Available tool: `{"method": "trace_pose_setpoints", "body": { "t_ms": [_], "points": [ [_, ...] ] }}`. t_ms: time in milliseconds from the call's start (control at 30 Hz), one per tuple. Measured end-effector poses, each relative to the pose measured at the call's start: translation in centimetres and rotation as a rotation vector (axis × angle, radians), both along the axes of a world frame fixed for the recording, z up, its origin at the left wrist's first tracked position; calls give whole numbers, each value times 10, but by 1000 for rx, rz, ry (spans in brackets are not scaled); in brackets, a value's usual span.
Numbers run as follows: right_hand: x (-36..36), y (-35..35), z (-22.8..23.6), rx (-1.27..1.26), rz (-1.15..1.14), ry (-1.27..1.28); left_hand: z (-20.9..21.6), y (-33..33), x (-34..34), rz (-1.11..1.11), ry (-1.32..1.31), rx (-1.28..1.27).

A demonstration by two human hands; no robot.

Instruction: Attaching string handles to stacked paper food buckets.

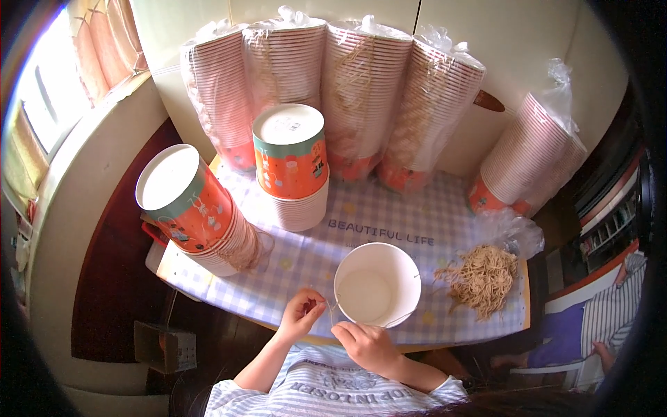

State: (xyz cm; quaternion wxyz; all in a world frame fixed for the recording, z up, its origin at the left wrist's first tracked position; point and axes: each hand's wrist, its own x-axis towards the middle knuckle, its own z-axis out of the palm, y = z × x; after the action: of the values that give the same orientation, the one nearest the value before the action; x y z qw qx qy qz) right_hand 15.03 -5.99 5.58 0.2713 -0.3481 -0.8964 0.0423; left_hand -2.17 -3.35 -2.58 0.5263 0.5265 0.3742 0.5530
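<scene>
A white paper bucket (401,281) stands upright near the table's front edge, its open mouth facing up. Just left of its rim, my left hand (301,317) is closed in a pinch on a thin cord (333,306). My right hand (369,346) is at the bucket's near rim, fingers closed on the cord as well; the exact grip is partly hidden. The cord runs between both hands and along the bucket's side. To the right of the bucket lies a tangled heap of tan cords (484,278), spilling from a clear plastic bag (520,233).
Two stacks of upturned orange-and-green buckets (292,167), (198,208) stand at the left on the checked tablecloth (299,257). Several plastic-wrapped bucket stacks (365,90) line the wall, with another wrapped stack (528,153) at the right. A seated person (590,326) shows at the far right.
</scene>
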Motion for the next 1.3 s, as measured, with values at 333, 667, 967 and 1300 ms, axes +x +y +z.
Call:
{"method": "trace_pose_setpoints", "body": {
  "t_ms": [333,667,967,1300],
  "points": [
    [6,2,-40,174,-52,-100,-2,-22,14,-131,-80,-307],
    [21,1,-49,65,-172,-49,0,-14,38,-42,-171,-401],
    [13,2,-50,21,-160,46,5,-11,35,-103,-164,-480],
    [13,2,-47,-28,-37,35,9,0,31,-54,-229,-558]
  ]
}}
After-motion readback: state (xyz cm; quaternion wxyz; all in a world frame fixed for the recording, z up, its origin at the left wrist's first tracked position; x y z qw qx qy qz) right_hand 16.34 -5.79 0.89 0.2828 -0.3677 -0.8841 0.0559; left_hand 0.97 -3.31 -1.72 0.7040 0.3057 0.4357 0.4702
